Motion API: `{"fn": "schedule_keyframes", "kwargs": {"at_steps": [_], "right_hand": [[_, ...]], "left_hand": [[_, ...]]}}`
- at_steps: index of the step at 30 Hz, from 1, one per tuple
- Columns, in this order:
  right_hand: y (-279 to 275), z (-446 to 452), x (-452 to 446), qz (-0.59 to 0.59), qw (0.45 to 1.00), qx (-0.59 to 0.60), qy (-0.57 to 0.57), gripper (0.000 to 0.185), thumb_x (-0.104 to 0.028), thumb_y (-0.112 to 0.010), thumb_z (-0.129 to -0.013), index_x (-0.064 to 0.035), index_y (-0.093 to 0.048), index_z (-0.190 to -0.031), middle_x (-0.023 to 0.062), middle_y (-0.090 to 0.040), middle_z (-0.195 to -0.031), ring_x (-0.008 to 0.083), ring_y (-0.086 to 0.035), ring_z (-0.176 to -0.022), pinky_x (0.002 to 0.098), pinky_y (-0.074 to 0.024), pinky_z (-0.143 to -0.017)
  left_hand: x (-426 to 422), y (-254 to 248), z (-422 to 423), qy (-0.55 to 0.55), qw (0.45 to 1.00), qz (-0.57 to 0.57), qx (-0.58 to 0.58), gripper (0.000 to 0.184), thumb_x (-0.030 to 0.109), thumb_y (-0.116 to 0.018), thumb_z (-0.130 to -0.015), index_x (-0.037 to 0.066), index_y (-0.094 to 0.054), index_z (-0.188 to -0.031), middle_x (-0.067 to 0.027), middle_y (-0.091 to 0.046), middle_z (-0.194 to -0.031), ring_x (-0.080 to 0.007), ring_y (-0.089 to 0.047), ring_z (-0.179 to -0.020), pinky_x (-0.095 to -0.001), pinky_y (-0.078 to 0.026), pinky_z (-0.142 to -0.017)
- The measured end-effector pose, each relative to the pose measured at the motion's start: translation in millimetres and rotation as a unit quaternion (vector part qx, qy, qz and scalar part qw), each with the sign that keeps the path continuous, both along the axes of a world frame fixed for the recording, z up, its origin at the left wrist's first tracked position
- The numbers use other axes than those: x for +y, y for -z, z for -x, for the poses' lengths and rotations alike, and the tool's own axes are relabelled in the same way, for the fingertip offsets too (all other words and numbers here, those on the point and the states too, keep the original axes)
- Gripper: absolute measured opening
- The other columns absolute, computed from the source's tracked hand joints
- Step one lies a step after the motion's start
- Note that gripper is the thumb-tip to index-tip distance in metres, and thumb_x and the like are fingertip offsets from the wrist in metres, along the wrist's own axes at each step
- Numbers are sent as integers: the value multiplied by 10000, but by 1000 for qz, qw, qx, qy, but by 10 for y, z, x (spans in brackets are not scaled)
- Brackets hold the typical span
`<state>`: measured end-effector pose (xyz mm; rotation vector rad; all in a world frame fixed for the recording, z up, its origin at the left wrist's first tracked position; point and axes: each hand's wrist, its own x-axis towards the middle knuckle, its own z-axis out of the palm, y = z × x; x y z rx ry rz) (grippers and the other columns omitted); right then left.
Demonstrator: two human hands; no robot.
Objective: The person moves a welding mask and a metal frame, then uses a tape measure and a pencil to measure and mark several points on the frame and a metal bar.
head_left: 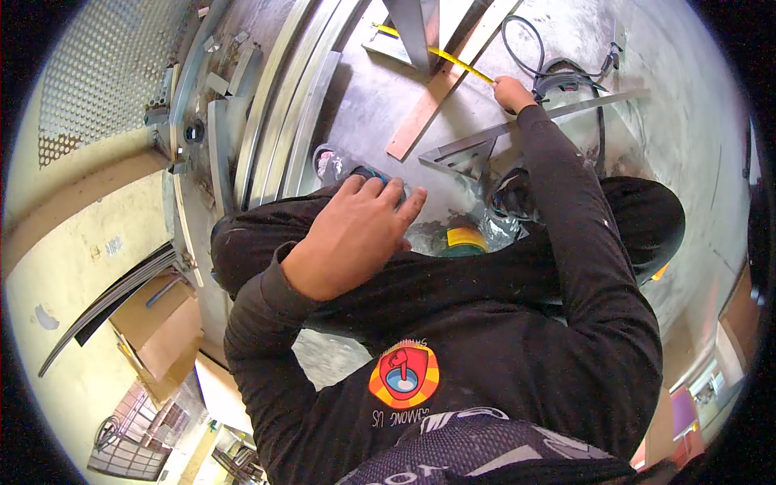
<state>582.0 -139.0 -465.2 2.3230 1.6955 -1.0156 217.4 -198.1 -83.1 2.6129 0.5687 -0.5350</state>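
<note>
My right hand (513,94) is closed at the near end of a yellow tape measure (462,64); its case, if it is in the hand, is hidden. The blade stretches to the upper left, over a wooden board (436,101) and past a grey metal piece (411,32). Just below that hand lies a metal angle bar (465,147) with a triangular brace. My left hand (356,230) hovers above my lap near one shoe, palm down, its fingers slightly bent and apart, with nothing visible in them.
Long metal profiles (279,105) lie along the left, beside offcuts (242,73) and a perforated metal sheet (105,73). A black cable (558,81) is coiled at the upper right. A yellow-and-green round object (465,241) sits between my legs. Cardboard (166,331) stands at lower left.
</note>
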Motion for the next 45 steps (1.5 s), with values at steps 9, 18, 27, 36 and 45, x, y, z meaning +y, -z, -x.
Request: {"fn": "schedule_keyframes", "kwargs": {"at_steps": [9, 18, 27, 36, 45], "right_hand": [[-9, 6, 8, 3, 1000, -9, 7, 294, -275, -451, -917, -117, -609, -1108, 140, -610, -1188, 362, -571, -1123, 589, -439, -906], [-161, 63, -36, -48, 999, -8, -8, 280, -238, -479, -930, -16, -634, -1002, 234, -637, -1024, 417, -593, -987, 484, -462, -863], [-239, 72, -5, -20, 1000, -5, -22, 284, -249, -460, -922, -48, -627, -1034, 219, -632, -1079, 399, -596, -1037, 521, -466, -884], [-93, 18, -5, -26, 999, -5, -27, 285, -260, -467, -924, -65, -632, -1050, 199, -630, -1106, 392, -590, -1058, 535, -459, -896], [-96, 23, 0, -8, 1000, -12, -14, 311, -284, -460, -937, -80, -628, -1100, 189, -624, -1142, 390, -587, -1075, 531, -459, -902]], "left_hand": [[-12, -29, 32, -2, 1000, -10, -19, 634, 290, -676, -788, 80, -460, -1346, -128, -559, -1178, -274, -559, -1062, -388, -428, -928], [-21, -40, 51, -6, 1000, -13, -25, 634, 299, -682, -780, 75, -469, -1333, -122, -562, -1172, -269, -560, -1050, -379, -429, -924], [-20, -91, 56, -13, 1000, 1, -17, 638, 290, -686, -780, 76, -462, -1338, -133, -558, -1189, -273, -552, -1076, -387, -419, -945], [-27, -95, 63, -10, 1000, -3, -21, 622, 290, -672, -792, 77, -462, -1337, -136, -557, -1200, -270, -550, -1074, -388, -418, -944], [-28, -91, 63, -11, 999, -13, -34, 621, 292, -680, -787, 72, -471, -1328, -122, -553, -1163, -265, -549, -1049, -383, -422, -931]]}}
